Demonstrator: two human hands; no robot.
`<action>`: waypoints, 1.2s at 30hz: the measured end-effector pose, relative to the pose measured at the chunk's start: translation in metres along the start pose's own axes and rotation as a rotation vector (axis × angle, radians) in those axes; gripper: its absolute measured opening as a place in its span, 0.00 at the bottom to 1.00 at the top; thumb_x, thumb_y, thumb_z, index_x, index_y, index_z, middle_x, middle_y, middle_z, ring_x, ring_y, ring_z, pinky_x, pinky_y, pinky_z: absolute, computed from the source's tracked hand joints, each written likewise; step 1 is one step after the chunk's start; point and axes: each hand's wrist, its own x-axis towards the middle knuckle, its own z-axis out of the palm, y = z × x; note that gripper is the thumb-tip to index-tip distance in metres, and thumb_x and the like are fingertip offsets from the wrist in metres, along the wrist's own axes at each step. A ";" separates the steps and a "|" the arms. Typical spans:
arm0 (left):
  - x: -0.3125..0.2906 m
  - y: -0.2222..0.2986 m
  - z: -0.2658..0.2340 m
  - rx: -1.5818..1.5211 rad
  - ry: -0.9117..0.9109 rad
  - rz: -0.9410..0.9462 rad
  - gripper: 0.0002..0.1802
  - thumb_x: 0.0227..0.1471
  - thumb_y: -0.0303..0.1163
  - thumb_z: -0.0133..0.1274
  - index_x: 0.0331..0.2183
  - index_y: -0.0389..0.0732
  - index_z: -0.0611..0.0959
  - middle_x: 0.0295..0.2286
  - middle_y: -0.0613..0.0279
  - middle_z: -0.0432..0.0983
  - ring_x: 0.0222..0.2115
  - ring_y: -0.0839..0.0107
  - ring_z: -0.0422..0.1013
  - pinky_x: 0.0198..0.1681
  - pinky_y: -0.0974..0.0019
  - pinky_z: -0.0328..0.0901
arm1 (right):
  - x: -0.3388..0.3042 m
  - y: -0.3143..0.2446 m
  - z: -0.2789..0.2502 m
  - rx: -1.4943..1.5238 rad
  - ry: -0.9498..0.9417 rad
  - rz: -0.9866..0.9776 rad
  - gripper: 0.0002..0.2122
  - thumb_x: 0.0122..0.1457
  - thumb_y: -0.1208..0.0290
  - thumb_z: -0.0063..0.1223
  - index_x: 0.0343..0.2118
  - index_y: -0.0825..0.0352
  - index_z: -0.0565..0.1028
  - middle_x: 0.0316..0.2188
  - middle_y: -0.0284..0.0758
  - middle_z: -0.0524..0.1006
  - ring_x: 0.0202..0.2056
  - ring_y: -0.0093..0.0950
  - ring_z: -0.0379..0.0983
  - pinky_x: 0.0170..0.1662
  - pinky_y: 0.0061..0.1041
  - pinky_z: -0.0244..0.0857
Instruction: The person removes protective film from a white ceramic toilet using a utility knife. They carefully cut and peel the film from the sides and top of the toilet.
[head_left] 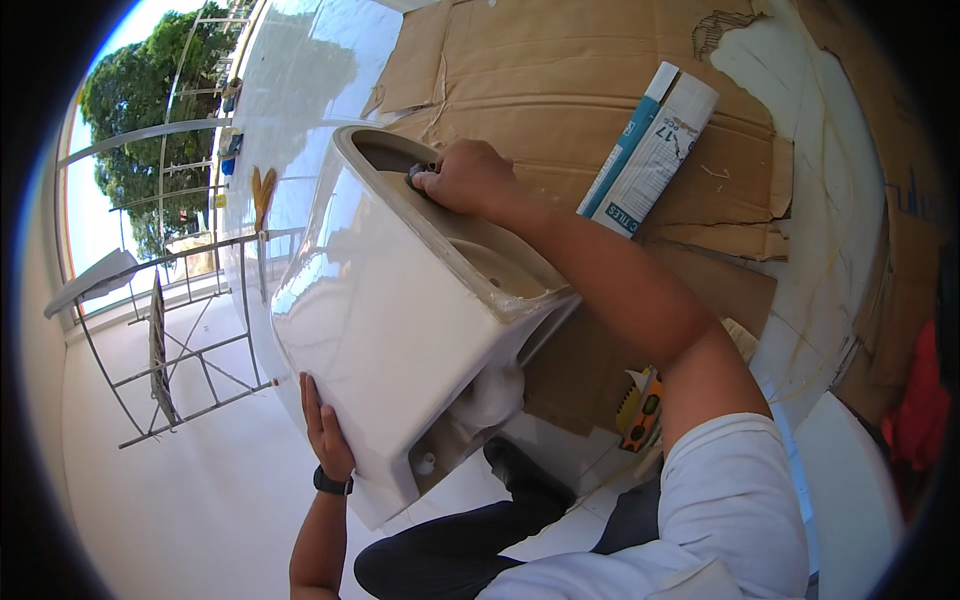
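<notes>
A white ceramic toilet [390, 310] lies tipped over in front of me, its hollow, rimmed base facing up and away. The inside of the base looks brownish and unglazed, and the rim's near corner is rough. My right hand [468, 178] is at the far part of the rim, closed around a small dark object [420, 172] whose kind I cannot make out. With fingers stretched out, my left hand [328, 430] rests against the toilet's smooth left side, near its lower end. A rounded ceramic pipe section [487, 396] shows in the toilet's open back.
Cardboard sheets [560, 70] cover the floor beyond the toilet, with a blue-and-white tile box [650, 150] on them. An orange spirit level [643, 412] lies right of my knees beside a yellow toothed tool [628, 402]. Metal scaffold frames [200, 350] and a broom [263, 197] are at the left.
</notes>
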 end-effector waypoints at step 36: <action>-0.003 -0.008 0.000 -0.128 0.004 -0.030 0.33 0.70 0.42 0.39 0.68 0.31 0.62 0.70 0.46 0.52 0.71 0.56 0.47 0.72 0.55 0.41 | -0.018 0.090 0.008 0.384 0.163 -0.460 0.27 0.53 0.40 0.65 0.43 0.61 0.87 0.37 0.40 0.83 0.44 0.37 0.77 0.52 0.34 0.69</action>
